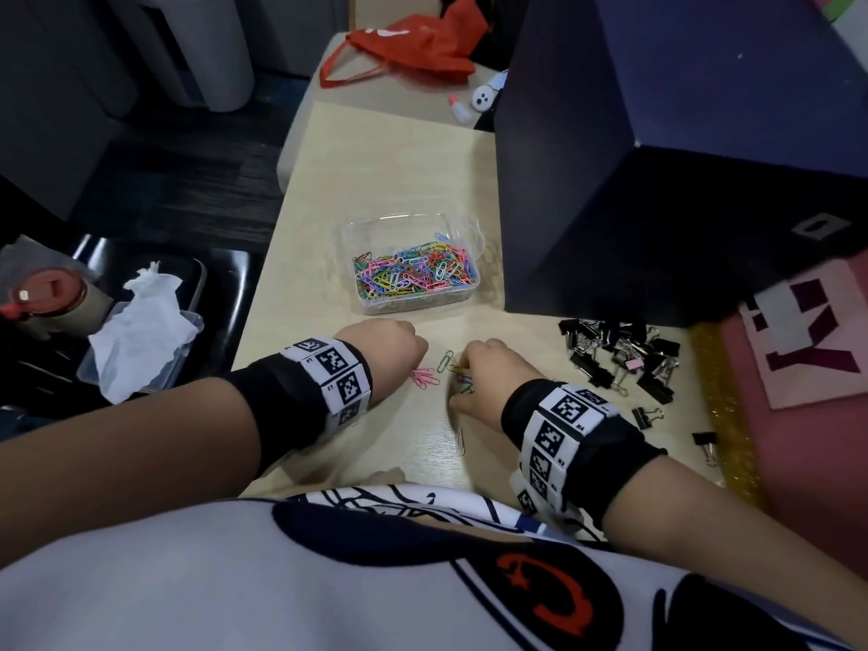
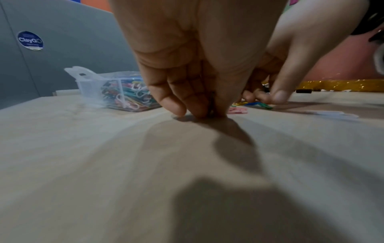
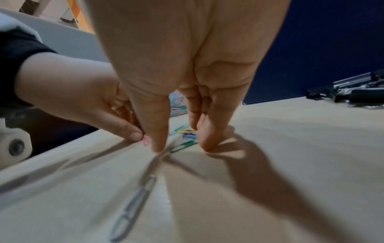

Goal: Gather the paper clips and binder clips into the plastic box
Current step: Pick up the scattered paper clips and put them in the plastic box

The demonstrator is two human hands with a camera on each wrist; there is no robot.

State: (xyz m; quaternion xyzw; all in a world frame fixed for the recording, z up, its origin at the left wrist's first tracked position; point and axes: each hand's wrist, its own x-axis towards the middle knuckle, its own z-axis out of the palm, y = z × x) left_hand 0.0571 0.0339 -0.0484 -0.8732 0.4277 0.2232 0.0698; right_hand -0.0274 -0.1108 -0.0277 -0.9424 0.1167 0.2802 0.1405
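Progress is judged partial. The plastic box (image 1: 409, 263), a clear, thin-walled rectangular container with a moulded tab at one end, stands open on the pale wood-grain table (image 1: 375, 152) and already holds a dense layer of coloured paper clips (image 1: 415, 271). None of the binder clips (image 1: 620, 357) are in it: they lie in a loose heap of black folded-steel bodies with bright wire handles at the right of the table, with 2 strays nearer the edge. A few loose clips remain between the hands: a pink cluster (image 1: 424, 378), a green one (image 1: 445, 361), some blue, yellow and green ones under the right fingers, and 1 larger bare-metal clip (image 1: 459, 441) closer to the body. The left hand (image 1: 385, 352) has fingers and thumb drawn together, tips down on the table beside the pink cluster; whether it pinches a clip cannot be told. The right hand (image 1: 479, 375) has thumb and fingers pressed to the surface on either side of the coloured clips, apparently raking them together, nothing lifted. The clips are thin coated wire, flat and slippery on the smooth top.
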